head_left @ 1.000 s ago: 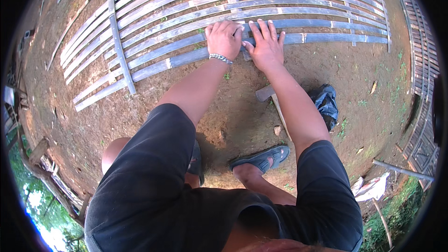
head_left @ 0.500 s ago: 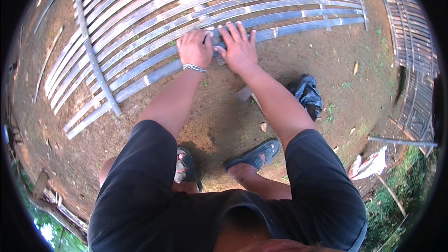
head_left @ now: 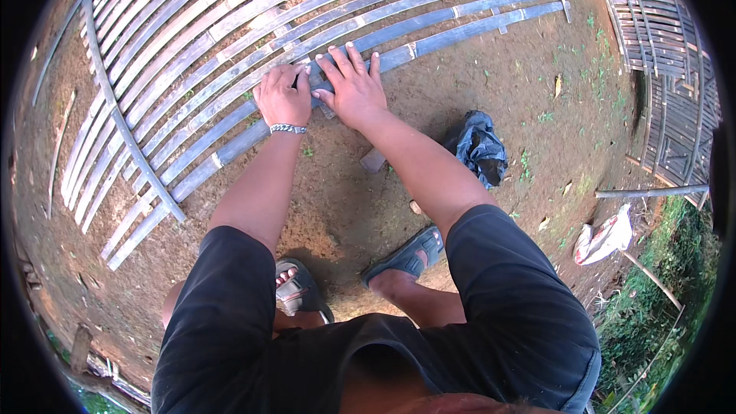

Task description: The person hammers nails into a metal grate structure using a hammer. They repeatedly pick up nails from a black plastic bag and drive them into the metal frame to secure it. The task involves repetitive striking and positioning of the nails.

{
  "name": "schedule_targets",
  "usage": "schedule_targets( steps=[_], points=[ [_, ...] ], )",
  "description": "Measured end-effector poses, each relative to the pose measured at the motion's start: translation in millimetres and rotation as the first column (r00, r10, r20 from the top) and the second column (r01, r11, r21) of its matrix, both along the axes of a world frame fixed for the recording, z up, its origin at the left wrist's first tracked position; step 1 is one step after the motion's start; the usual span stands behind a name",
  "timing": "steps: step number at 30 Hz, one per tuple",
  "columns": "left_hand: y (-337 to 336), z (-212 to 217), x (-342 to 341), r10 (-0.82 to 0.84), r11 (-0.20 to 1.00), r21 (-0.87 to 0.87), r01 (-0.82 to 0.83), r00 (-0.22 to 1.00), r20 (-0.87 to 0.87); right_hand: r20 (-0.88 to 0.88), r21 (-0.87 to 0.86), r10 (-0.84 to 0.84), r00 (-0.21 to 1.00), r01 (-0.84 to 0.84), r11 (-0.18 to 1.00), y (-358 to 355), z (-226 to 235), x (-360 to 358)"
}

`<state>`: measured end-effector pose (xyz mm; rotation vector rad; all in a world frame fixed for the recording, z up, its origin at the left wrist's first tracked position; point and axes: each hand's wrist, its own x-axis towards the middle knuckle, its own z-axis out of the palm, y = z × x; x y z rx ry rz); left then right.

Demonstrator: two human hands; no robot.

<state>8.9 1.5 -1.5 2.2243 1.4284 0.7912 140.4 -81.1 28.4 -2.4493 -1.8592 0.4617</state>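
the nearest bamboo slat (head_left: pixel 429 44), a long flat grey-blue strip with pale node bands, lies on the bare dirt ground (head_left: pixel 429 123) at the near edge of a mat of split bamboo slats (head_left: pixel 230 38), smooth, curved and loosely spaced. the right hand (head_left: pixel 351 90) lies flat on it, fingers (head_left: pixel 336 69) spread. the left hand (head_left: pixel 280 96), wearing a metal chain bracelet (head_left: pixel 287 129), is curled just beside it, fingers bent down onto the slat. a cross strip (head_left: pixel 130 138) binds the mat at left. a crumpled dark blue bag (head_left: pixel 479 147) lies near the right forearm.
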Motion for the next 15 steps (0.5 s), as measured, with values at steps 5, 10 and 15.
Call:
schedule_targets(
  steps=[5, 10, 15],
  points=[
    [-0.9, -1.8, -1.2, -0.002, 0.999, 0.034, 0.004, 0.998, -0.058, 0.020, -0.004, -0.002, 1.000, 0.002, 1.000, 0.4, 0.9, -2.3],
    [-1.6, -1.4, -0.3, -0.008, 1.000, 0.029, 0.009, 0.999, -0.040, 0.029, -0.008, -0.001, 1.000, 0.001, 1.000, 0.5, -4.1, 0.2],
    [-0.9, -2.0, -1.5, -0.013, 1.000, 0.020, 0.014, 0.999, -0.033, 0.042, -0.006, 0.007, 0.999, -0.007, 1.000, 2.0, -1.9, -1.1]
  ],
)
